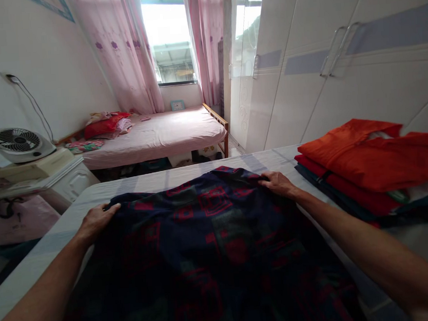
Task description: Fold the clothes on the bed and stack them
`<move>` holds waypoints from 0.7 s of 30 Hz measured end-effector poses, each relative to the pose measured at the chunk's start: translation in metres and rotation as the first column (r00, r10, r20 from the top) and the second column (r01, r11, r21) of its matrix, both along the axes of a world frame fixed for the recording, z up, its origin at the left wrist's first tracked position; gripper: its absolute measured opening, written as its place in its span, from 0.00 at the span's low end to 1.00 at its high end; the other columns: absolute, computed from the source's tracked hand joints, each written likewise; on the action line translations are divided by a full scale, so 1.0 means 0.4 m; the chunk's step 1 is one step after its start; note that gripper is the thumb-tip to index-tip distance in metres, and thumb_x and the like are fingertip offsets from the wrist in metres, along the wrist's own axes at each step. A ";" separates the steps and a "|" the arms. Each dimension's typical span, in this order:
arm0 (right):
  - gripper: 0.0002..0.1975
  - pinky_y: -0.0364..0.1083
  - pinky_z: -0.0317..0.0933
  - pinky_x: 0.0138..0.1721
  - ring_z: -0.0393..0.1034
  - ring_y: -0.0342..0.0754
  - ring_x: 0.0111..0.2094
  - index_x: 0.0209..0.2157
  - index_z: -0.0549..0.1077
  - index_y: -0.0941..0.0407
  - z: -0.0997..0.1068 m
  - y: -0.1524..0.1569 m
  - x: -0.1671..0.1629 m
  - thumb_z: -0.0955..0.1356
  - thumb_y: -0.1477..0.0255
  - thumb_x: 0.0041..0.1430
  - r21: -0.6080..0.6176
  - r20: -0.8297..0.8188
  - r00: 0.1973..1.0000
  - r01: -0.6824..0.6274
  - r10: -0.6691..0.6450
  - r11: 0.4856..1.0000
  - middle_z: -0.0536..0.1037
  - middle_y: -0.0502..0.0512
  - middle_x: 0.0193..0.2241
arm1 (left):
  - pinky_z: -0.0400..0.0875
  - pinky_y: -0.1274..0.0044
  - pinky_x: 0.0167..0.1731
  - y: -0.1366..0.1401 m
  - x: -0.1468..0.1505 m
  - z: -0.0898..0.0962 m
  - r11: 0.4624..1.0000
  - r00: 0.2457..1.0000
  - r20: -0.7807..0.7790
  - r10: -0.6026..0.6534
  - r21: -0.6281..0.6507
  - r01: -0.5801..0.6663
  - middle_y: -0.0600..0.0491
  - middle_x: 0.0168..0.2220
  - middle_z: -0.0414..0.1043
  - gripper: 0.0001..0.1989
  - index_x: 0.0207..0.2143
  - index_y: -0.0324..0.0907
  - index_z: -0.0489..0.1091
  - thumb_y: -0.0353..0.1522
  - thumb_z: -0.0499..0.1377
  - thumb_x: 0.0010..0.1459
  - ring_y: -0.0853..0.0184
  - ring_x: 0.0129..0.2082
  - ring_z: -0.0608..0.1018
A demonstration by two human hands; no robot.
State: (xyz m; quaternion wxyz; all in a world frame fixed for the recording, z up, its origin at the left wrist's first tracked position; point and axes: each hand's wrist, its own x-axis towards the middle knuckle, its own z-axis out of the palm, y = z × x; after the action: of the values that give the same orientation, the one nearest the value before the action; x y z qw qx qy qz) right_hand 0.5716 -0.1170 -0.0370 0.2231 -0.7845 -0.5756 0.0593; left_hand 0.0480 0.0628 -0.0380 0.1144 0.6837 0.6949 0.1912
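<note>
A dark navy shirt [205, 239] with red and green square patterns is spread out in front of me, over the near bed. My left hand [98, 221] pinches its upper left corner, thumb on top of the cloth. At the upper right, near what looks like the collar, my right hand [278, 183] grips the fabric between thumb and fingers. The cloth is pulled wide between both hands. Its lower part runs out of view at the bottom and lies in shadow.
Folded clothes [364, 164], orange on top, are stacked right on the near bed [127, 183]. White wardrobes [304, 90] line the right wall. A small fan [22, 142] stands on a cabinet at left. Beyond is a second bed [161, 135] under a curtained window.
</note>
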 end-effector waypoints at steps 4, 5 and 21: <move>0.16 0.47 0.60 0.40 0.70 0.53 0.43 0.43 0.72 0.55 0.034 -0.001 0.015 0.60 0.62 0.60 0.122 0.157 0.972 0.159 -0.177 0.980 0.76 0.59 0.42 | 0.69 0.68 0.39 -0.026 0.003 0.007 0.990 0.991 -0.059 0.118 0.089 -0.112 0.42 0.42 0.73 0.22 0.50 0.34 0.67 0.38 0.50 0.58 0.52 0.43 0.75; 0.17 0.48 0.61 0.40 0.69 0.54 0.43 0.43 0.72 0.56 0.040 -0.001 0.017 0.60 0.62 0.60 0.131 0.204 0.957 0.180 -0.204 0.975 0.76 0.60 0.43 | 0.69 0.65 0.39 -0.036 0.012 0.007 0.984 0.988 -0.071 0.141 0.123 -0.132 0.40 0.44 0.72 0.23 0.52 0.34 0.66 0.38 0.48 0.59 0.50 0.44 0.75; 0.23 0.57 0.49 0.59 0.54 0.56 0.61 0.54 0.67 0.56 -0.066 -0.198 -0.064 0.57 0.62 0.63 -0.036 0.249 0.963 -0.102 0.108 0.994 0.65 0.61 0.58 | 0.58 0.60 0.56 -0.205 -0.022 -0.075 0.909 0.870 -0.288 -0.400 -0.007 0.416 0.46 0.60 0.61 0.28 0.55 0.41 0.66 0.42 0.46 0.56 0.53 0.61 0.62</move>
State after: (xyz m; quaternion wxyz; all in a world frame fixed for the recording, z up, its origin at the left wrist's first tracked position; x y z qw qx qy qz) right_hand 0.5461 -0.1963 -0.0632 0.1363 -0.7566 -0.6391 -0.0221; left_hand 0.0390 -0.0193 -0.0682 0.0326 0.8380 0.5385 0.0822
